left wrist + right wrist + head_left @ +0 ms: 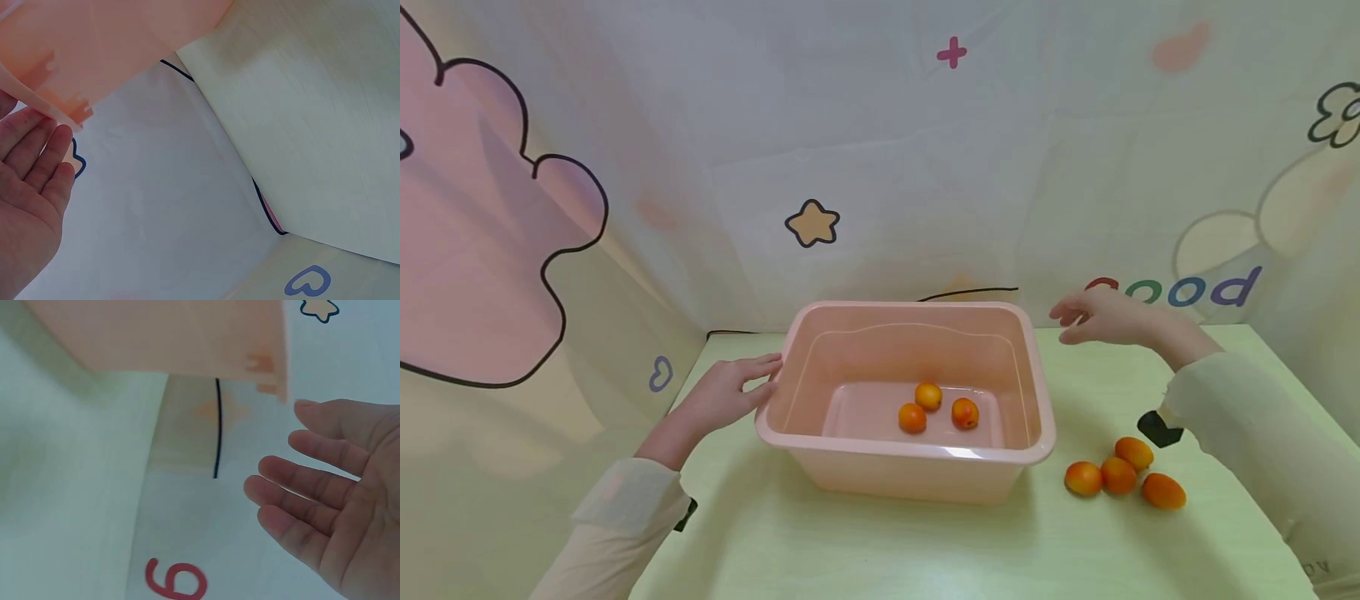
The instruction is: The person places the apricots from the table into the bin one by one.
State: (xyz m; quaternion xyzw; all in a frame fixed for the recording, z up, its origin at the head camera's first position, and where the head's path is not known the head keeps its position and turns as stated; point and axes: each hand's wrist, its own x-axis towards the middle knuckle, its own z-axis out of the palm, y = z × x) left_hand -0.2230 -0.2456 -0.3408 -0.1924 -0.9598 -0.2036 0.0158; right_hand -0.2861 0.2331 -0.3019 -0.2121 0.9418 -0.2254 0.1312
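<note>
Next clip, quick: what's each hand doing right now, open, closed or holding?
Left hand: open, fingers touching the pink tub at its rim.
Right hand: open, holding nothing, raised beside the tub.

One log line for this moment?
left hand: touching pink tub | right hand: empty, raised | tub: three orange fruits | table: four orange fruits

Head camera: high, facing forward and down over table (850, 550) and whole tub (910, 479). Wrist cameras: close, facing tub's outer side and backdrop (917, 183). Head and left wrist share the heart (322, 278); head and right wrist, the star (320, 309).
</note>
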